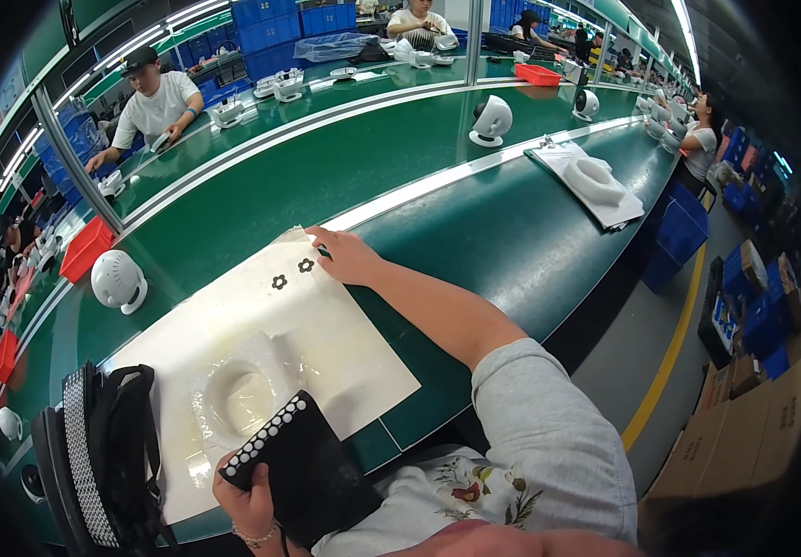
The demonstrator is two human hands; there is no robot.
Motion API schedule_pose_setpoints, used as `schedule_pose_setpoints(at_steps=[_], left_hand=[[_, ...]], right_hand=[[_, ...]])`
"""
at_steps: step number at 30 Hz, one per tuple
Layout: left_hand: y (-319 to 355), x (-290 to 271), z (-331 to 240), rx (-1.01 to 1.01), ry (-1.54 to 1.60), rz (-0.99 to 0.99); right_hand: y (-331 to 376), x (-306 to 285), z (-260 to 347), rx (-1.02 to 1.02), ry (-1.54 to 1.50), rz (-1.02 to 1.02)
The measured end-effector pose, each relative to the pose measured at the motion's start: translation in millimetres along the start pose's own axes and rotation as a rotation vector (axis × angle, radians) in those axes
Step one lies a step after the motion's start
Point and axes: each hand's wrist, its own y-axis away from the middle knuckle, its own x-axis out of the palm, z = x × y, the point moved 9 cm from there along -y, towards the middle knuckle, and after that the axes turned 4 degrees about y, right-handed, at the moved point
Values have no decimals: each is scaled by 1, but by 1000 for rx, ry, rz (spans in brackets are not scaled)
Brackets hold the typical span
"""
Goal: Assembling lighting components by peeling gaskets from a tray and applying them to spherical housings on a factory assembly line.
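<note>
Just beyond the left hand's (pixel 250 501) fingers, a white foam block (pixel 275 357) shows glossy, clear-looking material in its round hollow. That hand clamps a black sheet (pixel 298 469) edged with white dots (pixel 274 430); the right hand (pixel 349 260), outstretched with fingers curled, its grip unclear, meets a pale board (pixel 354 367) beside black flower shapes (pixel 279 282).

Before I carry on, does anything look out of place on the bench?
Possibly the black bag: it sits at the sheet's left edge, looking more like a personal item than work material.

Right arm (pixel 442 314) stretched forward, right grip (pixel 345 257) perhaps pinching, left grip (pixel 244 501) closed low
</note>
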Motion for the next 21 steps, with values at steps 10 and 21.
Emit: schedule_pose_setpoints(at_steps=[10, 21], left_hand=[[2, 0, 1, -39, 49, -23], [0, 0, -3, -13, 23, -16]], right_hand=[[1, -2, 0, 15, -5, 10], [0, 0, 0, 7, 4, 6]])
